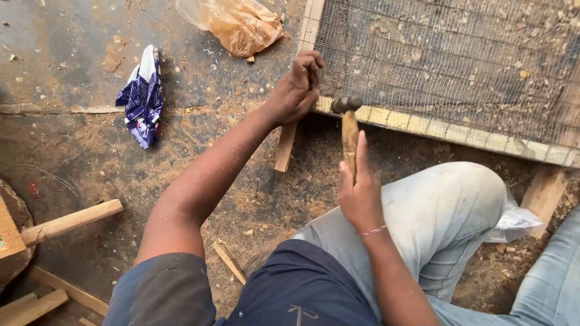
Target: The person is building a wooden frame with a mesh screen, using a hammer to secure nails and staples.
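Observation:
A wooden frame [423,125] covered with wire mesh [447,60] lies on the sawdust-strewn ground at the upper right. My left hand [297,89] is closed at the frame's near corner, fingers pinched on the mesh edge; whether a nail is in them I cannot tell. My right hand [360,192] grips the wooden handle of a hammer [348,121], index finger stretched along it. The metal hammer head sits right over the frame's front rail, beside my left hand.
A crumpled blue and white wrapper [144,96] and an orange plastic bag [240,23] lie at the top left. Wooden sticks [71,221] rest at the left edge. A short wood strip [284,148] sits under the frame corner. My bent knee [447,205] is below it.

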